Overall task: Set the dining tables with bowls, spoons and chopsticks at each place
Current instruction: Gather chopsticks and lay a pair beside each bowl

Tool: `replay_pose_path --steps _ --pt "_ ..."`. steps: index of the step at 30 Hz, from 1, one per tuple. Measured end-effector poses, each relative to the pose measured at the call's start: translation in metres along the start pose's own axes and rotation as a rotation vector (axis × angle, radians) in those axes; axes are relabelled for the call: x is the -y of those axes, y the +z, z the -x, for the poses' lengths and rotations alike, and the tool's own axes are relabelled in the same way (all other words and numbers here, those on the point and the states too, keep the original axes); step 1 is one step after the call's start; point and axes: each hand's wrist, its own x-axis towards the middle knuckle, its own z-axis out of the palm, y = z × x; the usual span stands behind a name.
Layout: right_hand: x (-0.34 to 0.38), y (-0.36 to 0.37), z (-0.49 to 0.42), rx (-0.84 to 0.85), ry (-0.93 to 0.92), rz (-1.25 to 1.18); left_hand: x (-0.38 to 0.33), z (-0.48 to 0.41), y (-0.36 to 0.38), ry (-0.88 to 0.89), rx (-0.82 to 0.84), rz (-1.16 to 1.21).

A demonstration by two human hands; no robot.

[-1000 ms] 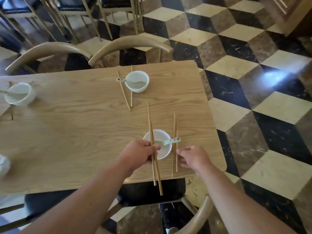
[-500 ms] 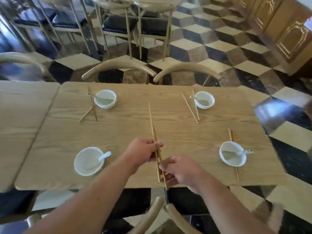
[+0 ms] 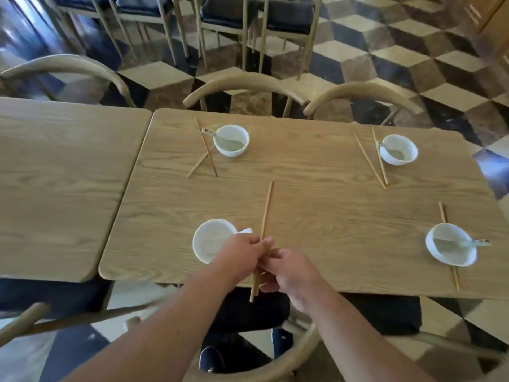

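Note:
A pair of wooden chopsticks is held over the near edge of the wooden table, pointing away from me. My left hand grips them near the middle and my right hand holds their lower end. Just left of my hands sits a white bowl with a spoon handle showing at its right rim; my left hand covers part of it. Three other white bowls hold spoons: far left, far right, near right, each with chopsticks beside or under it.
A second wooden table stands against the left side. Curved wooden chair backs line the far edge, and another chair is below my arms. More chairs stand on the checkered floor beyond.
My view and both hands have shifted left along the table, from the near right place to the near left bowl. The chopsticks stayed in my left hand, and my right hand has joined the hold.

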Motion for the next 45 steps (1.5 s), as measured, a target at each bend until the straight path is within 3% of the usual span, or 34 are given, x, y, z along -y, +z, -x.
replay_pose_path --steps 7,11,16,24,45 --pt "-0.033 -0.003 -0.074 -0.017 0.115 0.175 0.083 -0.004 0.031 -0.095 -0.210 -0.224" --pt "-0.033 -0.004 -0.100 -0.176 -0.006 0.505 0.117 -0.009 0.029 -0.187 -0.343 -0.166" --pt "-0.042 -0.008 -0.099 -0.267 -0.108 0.774 0.123 -0.026 0.024 -0.193 -0.351 -0.094" --pt "-0.044 0.026 -0.109 -0.218 -0.126 0.831 0.119 -0.028 0.023 -0.206 -0.343 -0.102" --pt "-0.060 0.027 -0.115 -0.157 0.007 0.594 0.118 -0.028 0.023 -0.201 -0.333 -0.062"
